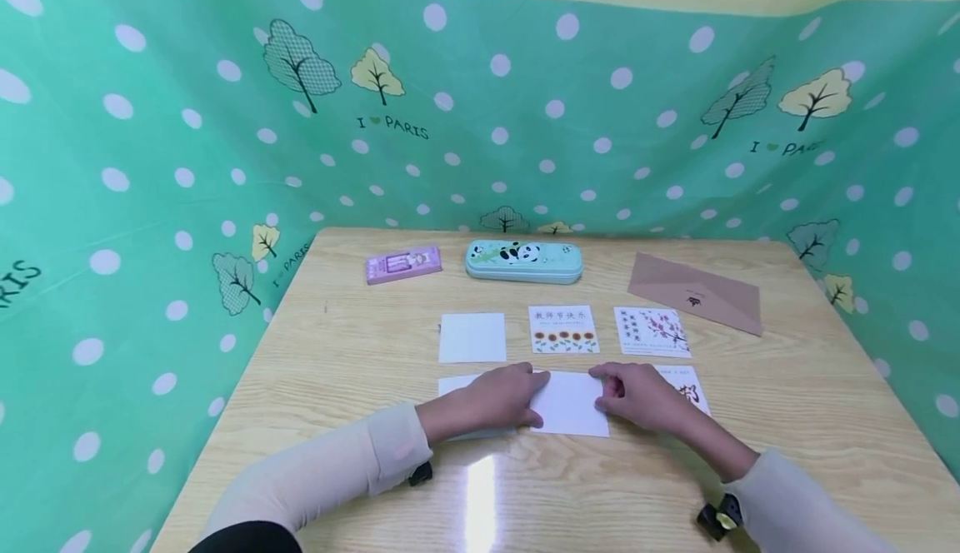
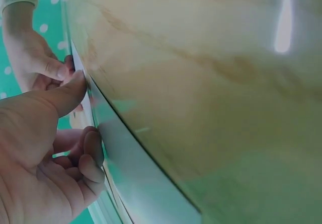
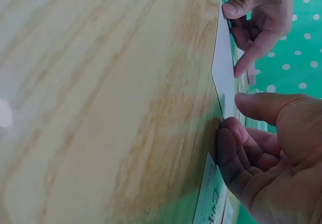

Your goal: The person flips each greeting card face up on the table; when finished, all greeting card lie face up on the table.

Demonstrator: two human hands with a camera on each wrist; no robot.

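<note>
A blank white card (image 1: 572, 405) lies between the two hands, in the near row of cards. My left hand (image 1: 501, 396) touches its left edge, thumb and forefinger apart along that side. At the opposite edge, my right hand (image 1: 643, 395) touches the card with forefinger near the far corner and thumb lower down. Another white card (image 1: 453, 384) is partly hidden beneath my left hand and wrist. Beyond my right hand, a card with dark red lettering (image 1: 688, 384) is partly covered. Both wrist views show the fingertips at the card's edge, close to the tabletop.
Behind them lie a blank card (image 1: 472, 338), a sunflower card (image 1: 563, 330) and a blossom card (image 1: 652, 331). Farther back are a purple box (image 1: 403, 265), a blue panda pencil case (image 1: 523, 261) and a brown envelope (image 1: 696, 293). A green dotted curtain (image 1: 495, 103) borders the wooden table (image 1: 360, 486).
</note>
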